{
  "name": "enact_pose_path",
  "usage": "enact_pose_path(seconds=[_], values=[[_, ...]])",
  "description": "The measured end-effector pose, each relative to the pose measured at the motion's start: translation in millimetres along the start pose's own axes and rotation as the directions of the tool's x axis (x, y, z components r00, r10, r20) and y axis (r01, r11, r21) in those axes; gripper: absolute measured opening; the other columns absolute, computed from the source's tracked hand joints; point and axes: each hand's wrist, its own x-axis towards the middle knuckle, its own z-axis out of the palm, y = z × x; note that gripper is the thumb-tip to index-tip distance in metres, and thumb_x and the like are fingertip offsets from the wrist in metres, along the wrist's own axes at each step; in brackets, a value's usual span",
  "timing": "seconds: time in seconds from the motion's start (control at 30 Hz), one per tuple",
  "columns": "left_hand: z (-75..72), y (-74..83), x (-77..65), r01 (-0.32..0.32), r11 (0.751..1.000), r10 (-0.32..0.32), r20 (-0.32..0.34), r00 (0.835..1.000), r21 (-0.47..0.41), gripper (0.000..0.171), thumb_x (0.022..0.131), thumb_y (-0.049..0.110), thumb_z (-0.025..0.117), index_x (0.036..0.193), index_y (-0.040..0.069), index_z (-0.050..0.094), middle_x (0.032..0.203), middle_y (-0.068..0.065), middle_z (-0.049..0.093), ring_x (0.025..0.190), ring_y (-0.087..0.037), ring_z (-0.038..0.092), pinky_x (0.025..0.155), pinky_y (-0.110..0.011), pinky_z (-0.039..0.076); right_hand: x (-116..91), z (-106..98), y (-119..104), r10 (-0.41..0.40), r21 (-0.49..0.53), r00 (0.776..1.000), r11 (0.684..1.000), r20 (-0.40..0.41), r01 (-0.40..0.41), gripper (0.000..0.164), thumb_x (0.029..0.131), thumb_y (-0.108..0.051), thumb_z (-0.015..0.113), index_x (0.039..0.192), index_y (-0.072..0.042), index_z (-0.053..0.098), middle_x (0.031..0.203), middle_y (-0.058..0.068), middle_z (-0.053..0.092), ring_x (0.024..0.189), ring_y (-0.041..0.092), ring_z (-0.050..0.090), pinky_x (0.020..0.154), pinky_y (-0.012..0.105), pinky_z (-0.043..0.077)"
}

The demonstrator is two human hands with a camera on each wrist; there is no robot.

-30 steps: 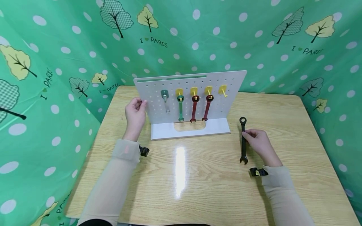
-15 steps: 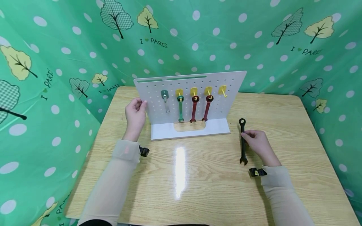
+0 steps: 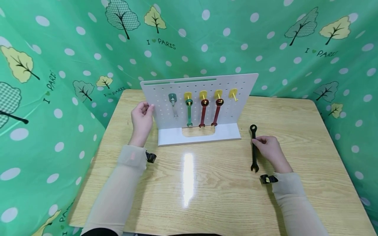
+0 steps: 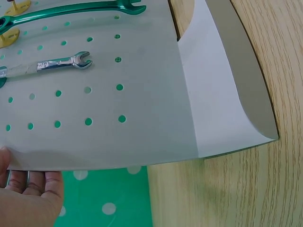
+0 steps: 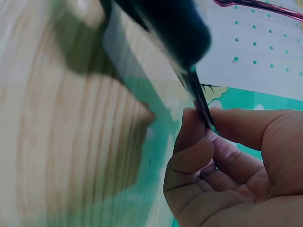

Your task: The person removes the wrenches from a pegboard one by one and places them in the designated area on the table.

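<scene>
My left hand [image 3: 142, 119] pinches the left edge of a white pegboard [image 3: 160, 113], thumb in front and fingers behind, as the left wrist view also shows. To the right of the board, my right hand [image 3: 268, 149] pinches a black combination wrench [image 3: 254, 154] by its shaft between thumb and fingers. Its ring end points toward the back and its open end toward the front. On the board's hooks hang a small silver wrench [image 4: 61, 63], a green wrench [image 3: 189, 113] and two red wrenches [image 3: 203, 114]. At the far right, a yellow hook [image 3: 233, 94] bears nothing.
The pegboard's white base [image 3: 169, 137] rests on a wood-grain table [image 3: 218, 183]. A green curtain [image 3: 224, 42] printed with dots and trees surrounds the table at the back and sides. Black wrist cameras [image 3: 268, 179] sit at both cuffs.
The black wrench's ring end has tipped slightly toward the front, with the right hand staying almost in place. The left hand keeps its hold on the board.
</scene>
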Motion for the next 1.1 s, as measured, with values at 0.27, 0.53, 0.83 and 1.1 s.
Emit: enact_pose_path(seconds=[0.27, 0.53, 0.83, 1.1], values=[[-0.3, -0.1, 0.0, 0.009, 1.000, -0.009, 0.008, 1.000, -0.006, 0.018, 0.103, 0.011, 0.062, 0.110, -0.005, 0.066, 0.103, -0.017, 0.070, 0.092, -0.021, 0.065, 0.082, -0.026, 0.055, 1.6, 0.5, 0.8, 0.002, -0.035, 1.000, 0.999, -0.017, -0.003, 0.039, 0.104, -0.028, 0.061, 0.111, 0.008, 0.071, 0.100, 0.018, 0.069, 0.087, 0.027, 0.060, 0.069, 0.033, 0.049], [-0.2, -1.1, 1.0, 0.003, 1.000, -0.003, 0.005, 1.000, -0.011, 0.020, 0.102, 0.010, 0.063, 0.110, -0.007, 0.066, 0.102, -0.018, 0.070, 0.091, -0.023, 0.065, 0.082, -0.027, 0.055, 2.3, 3.9, 2.8, -0.012, -0.076, 0.999, 0.997, -0.033, 0.010, 0.035, 0.102, -0.026, 0.064, 0.107, 0.008, 0.072, 0.097, 0.018, 0.070, 0.082, 0.027, 0.061, 0.067, 0.035, 0.050], [0.3, -2.0, 1.6, 0.003, 1.000, -0.003, 0.003, 1.000, -0.002, 0.020, 0.103, 0.010, 0.063, 0.110, -0.008, 0.066, 0.102, -0.019, 0.070, 0.091, -0.023, 0.065, 0.082, -0.026, 0.054, 0.9, 6.3, 0.1, 0.026, -0.072, 0.999, 0.997, -0.035, -0.029, 0.033, 0.103, -0.025, 0.063, 0.107, 0.007, 0.071, 0.091, 0.015, 0.068, 0.073, 0.023, 0.057, 0.060, 0.034, 0.048], [0.3, -1.4, 0.5, -0.001, 1.000, 0.001, 0.000, 1.000, 0.005, 0.019, 0.103, 0.012, 0.062, 0.111, -0.005, 0.067, 0.103, -0.017, 0.070, 0.092, -0.021, 0.064, 0.081, -0.025, 0.054, 1.0, 6.3, 1.1, 0.023, -0.085, 0.999, 0.996, -0.049, -0.027, 0.031, 0.102, -0.023, 0.063, 0.102, 0.007, 0.071, 0.081, 0.011, 0.065, 0.065, 0.022, 0.055, 0.054, 0.033, 0.047]])
